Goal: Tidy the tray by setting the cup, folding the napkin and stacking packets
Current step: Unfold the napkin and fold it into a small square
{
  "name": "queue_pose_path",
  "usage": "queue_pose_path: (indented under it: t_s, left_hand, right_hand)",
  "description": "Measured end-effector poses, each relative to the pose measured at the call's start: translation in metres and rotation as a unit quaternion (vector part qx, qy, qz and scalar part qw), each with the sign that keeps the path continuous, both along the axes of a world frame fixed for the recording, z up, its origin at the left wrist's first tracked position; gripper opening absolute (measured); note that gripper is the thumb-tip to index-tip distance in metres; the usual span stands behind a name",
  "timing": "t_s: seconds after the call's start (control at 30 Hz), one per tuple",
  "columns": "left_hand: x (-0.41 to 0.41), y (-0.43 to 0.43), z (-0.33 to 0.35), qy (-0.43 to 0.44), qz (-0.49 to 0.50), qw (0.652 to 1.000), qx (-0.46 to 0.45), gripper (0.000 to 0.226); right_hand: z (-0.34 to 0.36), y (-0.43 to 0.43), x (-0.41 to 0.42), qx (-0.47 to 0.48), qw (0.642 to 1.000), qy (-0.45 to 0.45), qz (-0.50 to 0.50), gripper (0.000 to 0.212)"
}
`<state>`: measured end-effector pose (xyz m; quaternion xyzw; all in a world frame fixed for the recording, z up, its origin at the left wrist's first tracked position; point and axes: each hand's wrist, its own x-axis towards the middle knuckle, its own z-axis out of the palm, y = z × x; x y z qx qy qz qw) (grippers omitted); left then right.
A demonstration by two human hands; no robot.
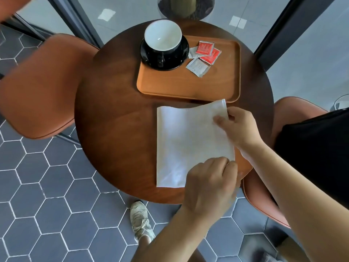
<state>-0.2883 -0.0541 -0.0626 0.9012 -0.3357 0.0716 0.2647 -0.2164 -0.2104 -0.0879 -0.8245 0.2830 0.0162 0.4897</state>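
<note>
A white napkin lies spread on the round wooden table, just in front of the wooden tray. My right hand pinches its far right corner, which is lifted off the table. My left hand pinches its near right corner. On the tray's far left a black cup with a white inside stands on a black saucer. To the right of the cup several packets lie loosely overlapped, two red packets and grey packets.
Orange chairs stand at the left and at the right of the table. Behind the table is a glass wall with dark frames and a planter. My shoe rests on the hexagon-tiled floor below the table's near edge.
</note>
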Motion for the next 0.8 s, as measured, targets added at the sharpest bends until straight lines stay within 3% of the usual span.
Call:
queue_pose_path:
  t_s: [0.07,0.13,0.17,0.3,0.43,0.53,0.63,0.7,0.8]
  left_hand:
    - [0.006,0.006,-0.004,0.026,0.008,0.999,-0.031,0.026]
    - [0.023,0.016,-0.01,0.041,0.029,0.998,-0.038,0.029]
    - [0.035,0.023,-0.015,0.043,0.04,0.998,-0.008,0.033]
    - [0.085,0.051,-0.045,0.065,0.041,0.977,0.199,0.064]
    - [0.096,0.063,-0.071,0.057,0.028,0.959,0.277,0.075]
    - [0.091,0.064,-0.079,0.057,0.03,0.955,0.288,0.077]
    - [0.09,0.064,-0.081,0.054,0.036,0.958,0.28,0.076]
    - [0.093,0.063,-0.079,0.038,0.038,0.961,0.27,0.076]
    - [0.102,0.064,-0.08,0.017,0.032,0.962,0.271,0.078]
  right_hand:
    - [-0.007,-0.004,-0.002,-0.058,0.998,-0.001,0.022,0.023]
    - [-0.012,-0.007,-0.005,-0.108,0.994,-0.005,0.033,0.018]
    - [-0.013,-0.007,-0.007,-0.124,0.992,-0.013,0.034,0.013]
    - [-0.013,-0.005,-0.016,-0.148,0.987,-0.068,0.012,0.031]
    - [-0.015,0.0,-0.016,-0.168,0.983,-0.08,-0.003,0.033]
    - [-0.02,0.007,-0.024,-0.253,0.965,-0.074,0.015,0.045]
    - [-0.028,0.017,-0.033,-0.379,0.909,-0.113,0.131,0.051]
    - [-0.037,0.023,-0.037,-0.406,0.888,-0.074,0.204,0.058]
    - [-0.049,0.029,-0.039,-0.418,0.879,-0.008,0.227,0.068]
